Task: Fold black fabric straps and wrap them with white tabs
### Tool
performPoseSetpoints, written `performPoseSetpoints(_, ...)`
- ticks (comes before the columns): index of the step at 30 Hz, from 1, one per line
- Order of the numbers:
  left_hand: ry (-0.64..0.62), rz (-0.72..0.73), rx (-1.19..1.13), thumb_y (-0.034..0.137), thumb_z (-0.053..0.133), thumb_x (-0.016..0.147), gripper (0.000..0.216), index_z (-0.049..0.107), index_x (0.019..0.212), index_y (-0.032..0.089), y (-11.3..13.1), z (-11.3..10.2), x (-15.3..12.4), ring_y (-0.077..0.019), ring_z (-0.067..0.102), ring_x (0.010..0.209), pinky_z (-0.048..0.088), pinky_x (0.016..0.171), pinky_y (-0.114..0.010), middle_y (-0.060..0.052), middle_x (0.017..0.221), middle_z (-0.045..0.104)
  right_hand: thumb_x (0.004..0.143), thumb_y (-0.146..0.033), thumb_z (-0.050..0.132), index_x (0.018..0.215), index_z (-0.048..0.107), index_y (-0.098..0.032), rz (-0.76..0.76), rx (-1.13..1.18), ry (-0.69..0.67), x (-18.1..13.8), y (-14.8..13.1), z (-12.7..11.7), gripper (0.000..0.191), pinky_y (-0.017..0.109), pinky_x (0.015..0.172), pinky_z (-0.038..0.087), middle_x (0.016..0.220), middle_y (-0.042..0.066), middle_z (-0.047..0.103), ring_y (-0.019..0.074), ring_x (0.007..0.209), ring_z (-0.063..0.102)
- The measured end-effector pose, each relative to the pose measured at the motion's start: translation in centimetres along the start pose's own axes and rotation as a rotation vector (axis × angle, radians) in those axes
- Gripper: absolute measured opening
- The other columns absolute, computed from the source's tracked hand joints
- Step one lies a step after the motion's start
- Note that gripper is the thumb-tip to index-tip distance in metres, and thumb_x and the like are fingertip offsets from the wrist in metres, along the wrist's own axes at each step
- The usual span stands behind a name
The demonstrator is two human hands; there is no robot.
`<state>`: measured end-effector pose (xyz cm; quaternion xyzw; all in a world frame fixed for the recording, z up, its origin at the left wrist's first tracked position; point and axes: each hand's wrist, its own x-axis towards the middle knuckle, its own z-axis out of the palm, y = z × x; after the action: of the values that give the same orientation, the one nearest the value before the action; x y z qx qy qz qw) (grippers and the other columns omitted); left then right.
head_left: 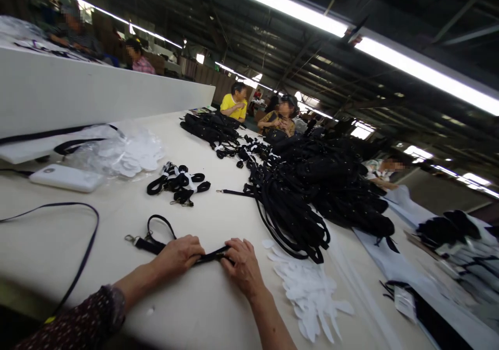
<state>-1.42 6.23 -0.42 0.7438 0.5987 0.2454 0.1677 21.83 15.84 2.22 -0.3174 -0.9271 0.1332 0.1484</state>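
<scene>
A black strap (212, 256) runs between my two hands, low over the white table. My left hand (180, 254) is closed on it; beyond that hand the strap loops back and ends in a metal clasp (130, 239) on the table. Further along, my right hand (242, 264) pinches the strap's other part between thumb and fingers. To the right of my right hand lies a spread of white paper-like pieces (302, 287). Ahead of my hands sits a small group of coiled black straps (179, 182) with white bands around them.
A large heap of black straps (288, 210) covers the table's middle right. At left are a white power bank (66, 177), a clear bag of white pieces (134, 152) and a dark cord (91, 236). Several people sit further off, one in a yellow shirt (233, 106).
</scene>
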Motion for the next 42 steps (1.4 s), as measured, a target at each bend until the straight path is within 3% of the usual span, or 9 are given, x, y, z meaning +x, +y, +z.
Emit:
performPoseSetpoints(5,0.016,0.01,0.004,0.029,0.046,0.098,0.023,0.069,0.103,0.03,0.5,-1.1,-0.6,-0.0191,0.06,0.097,0.047,0.086,-0.031,-0.002,0.1,0.068,0.087,-0.02,0.063,0.087,0.068,-0.025,0.02,0.011,0.033,-0.4,-0.6,-0.3,0.007,0.049,0.113,0.03,0.114,0.002,0.07,0.0197,0.114,0.061)
performPoseSetpoints(9,-0.008,0.061,0.019,0.037,0.06,0.092,0.019,0.066,0.109,0.03,1.0,-1.7,-1.1,-0.0203,0.06,0.097,0.045,0.087,-0.034,-0.001,0.103,0.066,0.089,-0.022,0.062,0.086,0.068,-0.024,0.016,0.017,0.034,-0.7,-1.0,-0.6,0.007,0.049,0.111,0.032,0.108,0.003,0.069,0.0197,0.107,0.062)
performPoseSetpoints(14,0.013,0.054,0.077,0.025,0.054,0.095,0.017,0.066,0.105,0.028,1.1,-1.3,-1.3,-0.0221,0.059,0.095,0.043,0.085,-0.037,-0.003,0.101,0.065,0.089,-0.022,0.063,0.084,0.067,-0.025,-0.036,0.022,0.001,-1.1,-1.1,-0.7,0.008,0.049,0.112,0.029,0.103,0.0,0.07,0.0185,0.103,0.063)
performPoseSetpoints(18,0.028,0.062,0.098,0.03,0.052,0.097,0.018,0.066,0.108,0.029,0.9,-0.7,-1.3,-0.022,0.059,0.096,0.043,0.085,-0.037,-0.003,0.102,0.066,0.084,-0.021,0.07,0.084,0.066,-0.025,-0.04,0.071,0.0,-1.5,-1.2,-0.5,0.006,0.046,0.11,0.033,0.097,-0.001,0.07,0.0182,0.098,0.063)
performPoseSetpoints(22,0.031,0.07,0.116,0.031,0.044,0.101,0.025,0.066,0.112,0.031,0.4,-0.4,-1.4,-0.0214,0.059,0.094,0.042,0.083,-0.037,-0.003,0.102,0.067,0.09,-0.027,0.065,0.086,0.066,-0.025,0.004,0.148,0.019,-1.8,-1.0,-0.3,0.005,0.04,0.1,0.041,0.094,0.0,0.07,0.0188,0.096,0.063)
performPoseSetpoints(28,0.055,0.033,0.133,0.032,0.04,0.102,0.028,0.064,0.117,0.03,0.0,-0.4,-1.6,-0.0225,0.058,0.096,0.044,0.084,-0.039,-0.004,0.104,0.066,0.089,-0.012,0.053,0.088,0.066,-0.026,0.034,0.132,0.052,-2.5,0.3,0.1,0.019,0.033,0.085,0.048,0.088,0.0,0.07,0.0192,0.09,0.064)
performPoseSetpoints(38,0.07,0.023,0.129,0.031,0.042,0.102,0.025,0.066,0.108,0.029,0.1,-0.3,-1.7,-0.0204,0.058,0.096,0.046,0.084,-0.034,-0.003,0.1,0.065,0.086,-0.013,0.052,0.094,0.067,-0.028,0.147,0.13,-0.02,-3.1,0.6,-1.1,0.022,0.031,0.084,0.049,0.096,-0.002,0.073,0.0185,0.093,0.067)
performPoseSetpoints(42,0.07,0.041,0.122,0.028,0.041,0.102,0.026,0.066,0.109,0.028,-0.4,0.2,-1.8,-0.0212,0.057,0.096,0.045,0.084,-0.036,-0.004,0.1,0.064,0.088,-0.031,0.064,0.105,0.067,-0.027,0.164,0.094,0.017,-2.9,-1.4,-1.3,0.017,0.037,0.096,0.045,0.107,0.002,0.073,0.0217,0.102,0.066)
